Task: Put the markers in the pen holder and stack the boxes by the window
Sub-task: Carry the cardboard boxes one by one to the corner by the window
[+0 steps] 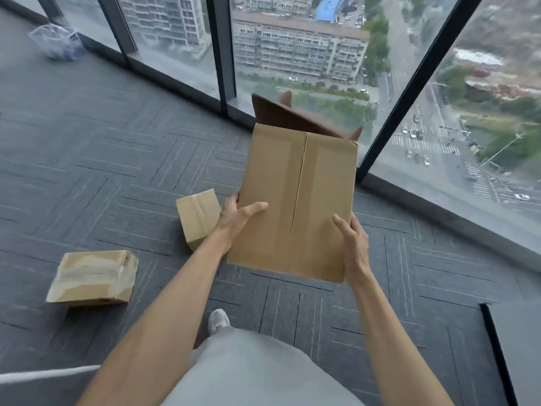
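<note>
A large brown cardboard box (295, 200) hangs above the grey carpet near the window, its far flaps standing open. My left hand (238, 219) grips its left near side and my right hand (352, 243) grips its right near side. A small taped box (197, 215) sits on the floor just left of my left hand. A flatter box (93, 278) with worn tape lies on the floor at the lower left. No markers or pen holder are in view.
Floor-to-ceiling windows (292, 54) with dark frames run along the far side and right. A clear plastic bag (58, 42) lies at the far left by the glass. A dark-edged panel (512, 356) sits at the lower right. My shoe (218, 320) rests on the carpet.
</note>
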{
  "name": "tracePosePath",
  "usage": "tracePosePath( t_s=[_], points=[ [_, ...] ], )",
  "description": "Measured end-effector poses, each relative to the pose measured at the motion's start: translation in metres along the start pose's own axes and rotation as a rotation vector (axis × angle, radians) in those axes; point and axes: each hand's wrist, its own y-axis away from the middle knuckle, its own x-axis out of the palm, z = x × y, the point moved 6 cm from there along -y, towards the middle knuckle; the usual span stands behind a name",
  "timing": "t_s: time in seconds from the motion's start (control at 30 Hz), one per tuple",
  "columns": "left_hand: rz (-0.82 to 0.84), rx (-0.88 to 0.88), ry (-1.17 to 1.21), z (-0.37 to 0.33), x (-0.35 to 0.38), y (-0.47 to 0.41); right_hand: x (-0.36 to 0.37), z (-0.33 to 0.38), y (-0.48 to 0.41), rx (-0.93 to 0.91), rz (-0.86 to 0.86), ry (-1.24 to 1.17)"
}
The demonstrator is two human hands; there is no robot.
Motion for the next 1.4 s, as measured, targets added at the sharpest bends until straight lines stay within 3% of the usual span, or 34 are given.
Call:
tracePosePath(
  t_s=[0.4,0.67,0.9,1.4],
  points=[
    [0.376,-0.01,-0.079,-0.042,0.175,-0.134,-0.108,0.01,-0.097,0.051,-0.355,0.024],
    [0.637,-0.011,-0.307,-0.085,0.309,-0.247,-0.177,0.029,-0.164,0.124,-0.664,-0.076],
    [0.808,0.043,-0.484,-0.104,0.431,-0.277,-0.244,0.019,-0.19,0.165,-0.87,-0.242],
    [0.923,0.098,-0.542,-0.159,0.73,-0.312,-0.489,0.017,-0.31,0.166,-1.058,-0.523]
  ],
)
